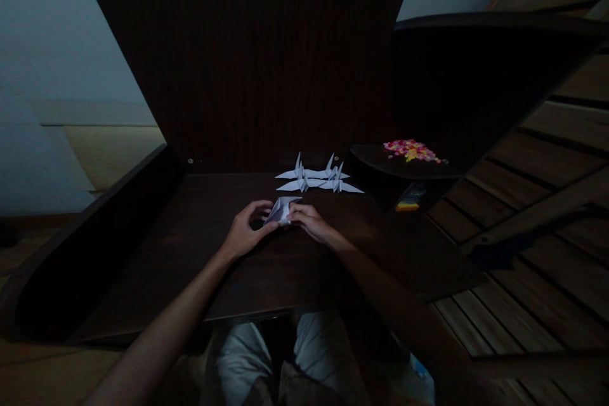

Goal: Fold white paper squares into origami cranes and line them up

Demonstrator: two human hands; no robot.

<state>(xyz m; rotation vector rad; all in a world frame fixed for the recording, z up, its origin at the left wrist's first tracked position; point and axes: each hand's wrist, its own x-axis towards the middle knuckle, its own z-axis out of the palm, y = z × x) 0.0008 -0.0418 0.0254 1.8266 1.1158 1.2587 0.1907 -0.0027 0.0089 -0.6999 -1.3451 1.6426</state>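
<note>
Between my two hands is a partly folded piece of white origami paper (283, 208), held just above or on the dark desk. My left hand (248, 227) grips its left side, thumb along the near edge and fingers curled behind. On the right edge, my right hand (308, 219) pinches the paper with fingers bent together. Several finished white paper cranes (304, 184) stand close behind it in two rows, wings spread and necks pointing up. The paper's underside and some fingertips are hidden.
The dark wooden desk (157, 254) has a tall back panel (247, 63) and a raised left side board (95, 235). At right, a small rounded shelf (368, 155) bears a pile of pink and yellow pieces (412, 150). Below it sits a yellow-edged item (407, 206).
</note>
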